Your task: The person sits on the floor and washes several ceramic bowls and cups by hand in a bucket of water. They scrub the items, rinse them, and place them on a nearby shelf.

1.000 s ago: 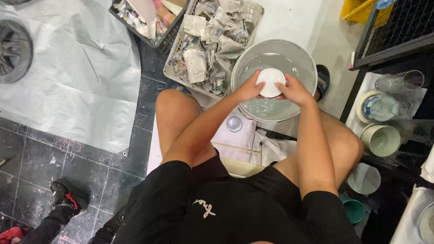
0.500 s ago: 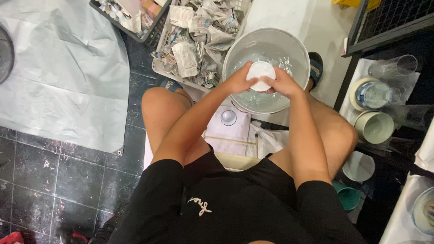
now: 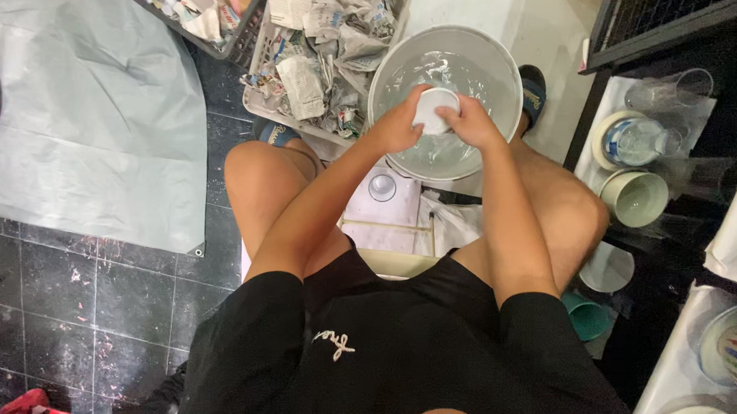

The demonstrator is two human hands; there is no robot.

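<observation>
I hold the small white cup [image 3: 434, 109] over the water basin [image 3: 488, 52], left hand [image 3: 400, 126] and right hand [image 3: 469, 123] fingers wrapped snugly around it so drips fall back in.

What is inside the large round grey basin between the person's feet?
The large round grey basin holds clear water. Both hands, left hand and right hand, hold a small white cup above it, hiding part of the bottom.

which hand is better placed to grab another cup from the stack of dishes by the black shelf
Likely the right hand. Both hands hold the white cup over the water basin, but the green cup and other dishes sit on the person's right side; the left hand would cross over.
</observation>
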